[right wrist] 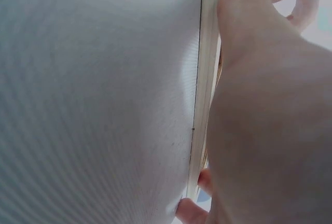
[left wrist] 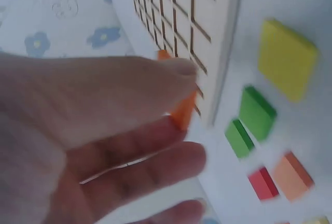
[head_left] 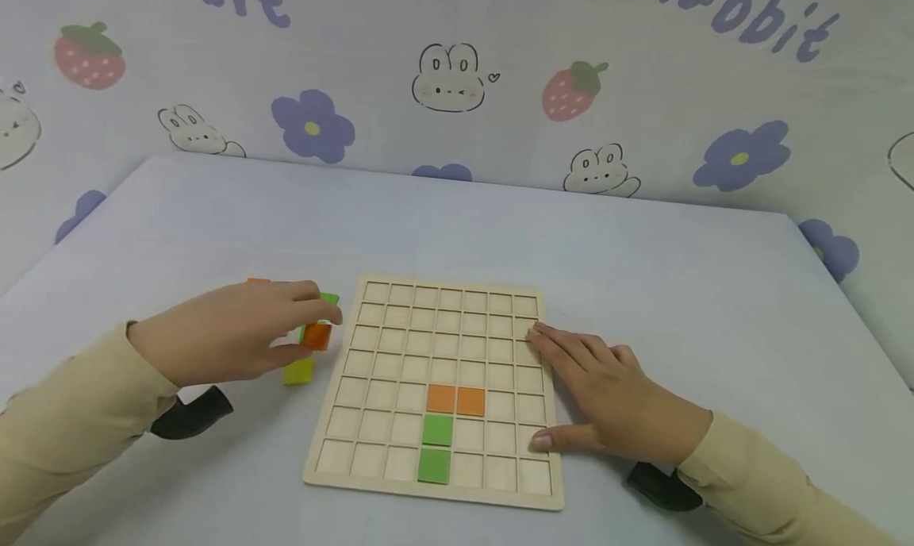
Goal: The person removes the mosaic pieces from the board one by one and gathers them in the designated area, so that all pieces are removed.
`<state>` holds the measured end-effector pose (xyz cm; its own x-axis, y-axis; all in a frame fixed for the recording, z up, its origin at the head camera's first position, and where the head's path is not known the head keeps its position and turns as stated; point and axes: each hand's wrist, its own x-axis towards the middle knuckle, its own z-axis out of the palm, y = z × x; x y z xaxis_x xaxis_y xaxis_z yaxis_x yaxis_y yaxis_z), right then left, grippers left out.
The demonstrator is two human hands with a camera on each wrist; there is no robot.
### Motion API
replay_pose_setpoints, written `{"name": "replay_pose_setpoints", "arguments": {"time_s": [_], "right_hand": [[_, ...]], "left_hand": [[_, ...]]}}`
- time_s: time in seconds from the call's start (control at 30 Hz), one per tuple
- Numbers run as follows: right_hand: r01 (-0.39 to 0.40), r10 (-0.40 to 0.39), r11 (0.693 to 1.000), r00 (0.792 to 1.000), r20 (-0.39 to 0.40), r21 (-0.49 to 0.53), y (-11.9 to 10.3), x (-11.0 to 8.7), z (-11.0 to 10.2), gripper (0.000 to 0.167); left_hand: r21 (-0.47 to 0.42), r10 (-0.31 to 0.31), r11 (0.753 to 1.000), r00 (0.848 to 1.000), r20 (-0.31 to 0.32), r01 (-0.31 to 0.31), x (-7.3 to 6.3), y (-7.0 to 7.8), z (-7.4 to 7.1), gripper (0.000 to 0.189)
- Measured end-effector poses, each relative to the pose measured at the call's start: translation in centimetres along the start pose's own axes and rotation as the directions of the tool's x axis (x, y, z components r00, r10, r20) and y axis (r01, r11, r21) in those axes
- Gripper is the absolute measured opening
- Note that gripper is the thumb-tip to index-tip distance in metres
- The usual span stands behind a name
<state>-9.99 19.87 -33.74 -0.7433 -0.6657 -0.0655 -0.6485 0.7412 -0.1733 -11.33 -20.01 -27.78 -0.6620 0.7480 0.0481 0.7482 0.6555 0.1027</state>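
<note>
My left hand [head_left: 232,332] pinches an orange square tile [head_left: 317,337] between thumb and fingers, just left of the board. In the left wrist view the same tile [left wrist: 184,114] shows edge-on behind the thumb. The wooden grid board [head_left: 500,501] lies flat in front of me. In its lower middle, two orange tiles [head_left: 441,399] sit side by side, with two green tiles [head_left: 438,430] in a column below the left one. At the board's right side rests my right hand [head_left: 614,395], fingertips on the upper edge and thumb on the lower part.
Loose tiles lie left of the board, partly hidden under my left hand in the head view. Among them the left wrist view shows a yellow tile [left wrist: 288,60], green tiles [left wrist: 257,112], a red tile [left wrist: 263,184] and an orange tile [left wrist: 293,177]. A patterned cloth [head_left: 500,141] hangs behind the table.
</note>
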Motion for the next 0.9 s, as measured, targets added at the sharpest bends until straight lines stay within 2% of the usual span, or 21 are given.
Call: {"name": "replay_pose_setpoints", "arguments": {"time_s": [0.1,0.2,0.33,0.47,0.8,0.9], "right_hand": [[-0.002,0.002,1.0,1.0,-0.004,0.003,0.1,-0.2,0.0,0.102],[-0.001,0.001,1.0,1.0,-0.006,0.006,0.2,-0.3,0.0,0.101],[-0.001,0.001,1.0,1.0,-0.003,0.01,0.2,-0.4,0.1,0.1],[0.004,-0.003,1.0,1.0,-0.006,0.017,0.2,-0.3,0.1,0.1],[0.018,-0.018,1.0,1.0,-0.006,-0.002,0.3,-0.1,0.3,0.101],[0.02,-0.02,1.0,1.0,-0.003,-0.008,0.3,0.0,0.2,0.101]], "left_hand": [[-0.027,-0.088,0.996,0.995,0.056,0.089,-1.1,-0.9,0.0,0.033],[-0.059,-0.151,0.985,0.982,0.116,0.159,-2.1,-1.6,0.3,0.031],[-0.078,-0.189,0.975,0.961,0.2,0.208,-3.0,-2.3,0.9,0.029],[-0.096,-0.199,0.969,0.95,0.241,0.228,-3.4,-2.6,1.3,0.029],[-0.129,-0.188,0.966,0.952,0.243,0.224,-3.7,-3.0,1.7,0.03],[-0.15,-0.208,0.955,0.94,0.269,0.254,-3.9,-2.9,1.7,0.031]]}}
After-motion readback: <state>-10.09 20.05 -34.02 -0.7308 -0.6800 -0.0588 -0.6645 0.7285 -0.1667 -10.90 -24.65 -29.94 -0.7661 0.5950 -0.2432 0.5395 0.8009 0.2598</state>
